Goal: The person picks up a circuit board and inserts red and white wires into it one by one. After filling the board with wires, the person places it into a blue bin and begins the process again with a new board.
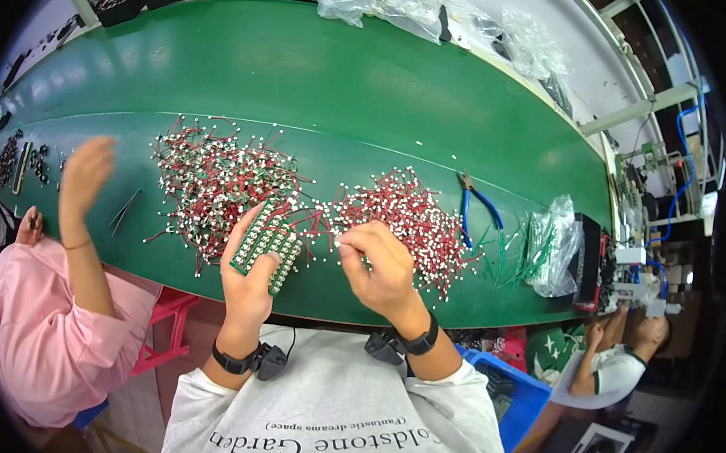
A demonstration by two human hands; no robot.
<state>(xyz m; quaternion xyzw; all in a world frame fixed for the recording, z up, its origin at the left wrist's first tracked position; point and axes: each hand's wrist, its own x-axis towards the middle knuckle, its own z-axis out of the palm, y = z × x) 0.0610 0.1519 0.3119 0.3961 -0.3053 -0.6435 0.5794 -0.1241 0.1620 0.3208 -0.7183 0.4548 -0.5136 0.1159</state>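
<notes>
My left hand (248, 290) is closed on a green circuit board panel (269, 243) with rows of small white parts, thumb on its face and fingers along its left edge. Just right of the panel, my right hand (377, 268) is closed in a pinch. A small white connector (338, 243) shows at its fingertips, near the thin red wires. Behind the panel spreads a heap of small boards with red wires (219, 172). A second pile of red wires with white connectors (412, 224) lies beyond and to the right of my right hand.
Blue-handled pliers (479, 207) lie right of the second pile, then green wires (507, 257) and a clear plastic bag (558, 243). Tweezers (125, 212) lie on the green table (305, 70) at left, near a co-worker in pink (63, 327). A blue crate (518, 395) stands below the table edge.
</notes>
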